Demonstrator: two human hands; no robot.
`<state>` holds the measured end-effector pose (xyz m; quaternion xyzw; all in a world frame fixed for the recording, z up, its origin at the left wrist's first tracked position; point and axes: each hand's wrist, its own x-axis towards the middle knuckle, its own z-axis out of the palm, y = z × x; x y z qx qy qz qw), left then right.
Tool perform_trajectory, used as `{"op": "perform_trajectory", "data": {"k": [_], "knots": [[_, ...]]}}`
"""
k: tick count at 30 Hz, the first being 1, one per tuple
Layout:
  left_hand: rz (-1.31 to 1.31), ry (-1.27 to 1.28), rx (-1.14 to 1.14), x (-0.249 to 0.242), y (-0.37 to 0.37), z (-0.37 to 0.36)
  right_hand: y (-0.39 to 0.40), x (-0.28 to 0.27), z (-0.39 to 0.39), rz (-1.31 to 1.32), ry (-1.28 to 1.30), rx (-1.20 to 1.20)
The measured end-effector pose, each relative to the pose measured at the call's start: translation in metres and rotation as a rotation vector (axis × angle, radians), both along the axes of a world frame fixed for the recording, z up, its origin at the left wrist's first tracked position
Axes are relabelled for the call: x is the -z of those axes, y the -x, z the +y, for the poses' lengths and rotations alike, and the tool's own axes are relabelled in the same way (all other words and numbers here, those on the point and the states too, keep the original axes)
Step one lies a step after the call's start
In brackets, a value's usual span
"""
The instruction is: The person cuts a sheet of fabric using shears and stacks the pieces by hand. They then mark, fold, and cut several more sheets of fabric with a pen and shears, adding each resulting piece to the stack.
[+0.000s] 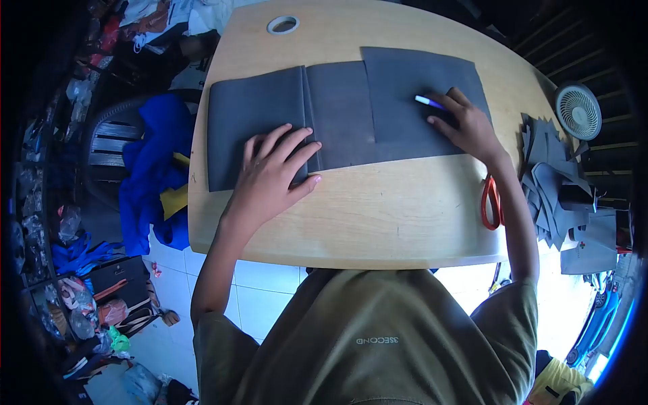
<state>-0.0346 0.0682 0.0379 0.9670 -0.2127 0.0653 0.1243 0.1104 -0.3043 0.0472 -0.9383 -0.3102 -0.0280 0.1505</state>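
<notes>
Two hands work over dark sheets laid side by side across the upper half of the frame. The left hand [273, 169], left of centre, is open with fingers spread, lying across the lower right part of the left sheet [253, 101], fingertips at its inner edge. The right hand [466, 128], in the upper right, is partly curled, gripping a white-tipped pen [430, 102] above the right sheet [422, 71]; whether the tip touches is impossible to tell. Between them lies the middle sheet [341, 111]; whether the three are joined cannot be made out.

All lie on a pale wooden tabletop [378, 216]. A tape roll [283, 32] rests at its upper left, and an orange loop [484, 202] sits beside the right forearm. At the right edge are a heap of dark pieces [550, 196] and, above it, a round fan [578, 111]. Left of the tabletop, blue cloth [155, 148] hangs over a dark chair [111, 145].
</notes>
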Motion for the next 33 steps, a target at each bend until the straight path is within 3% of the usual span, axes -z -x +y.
{"op": "perform_trajectory", "data": {"k": [10, 33], "knots": [[0.015, -0.026, -0.022, -0.002, 0.001, -0.003, -0.051, 0.007, -0.048, 0.004, -0.009, 0.027], [0.032, -0.027, -0.038, -0.006, -0.001, -0.001, -0.043, 0.002, -0.059, -0.021, -0.125, 0.106]]}}
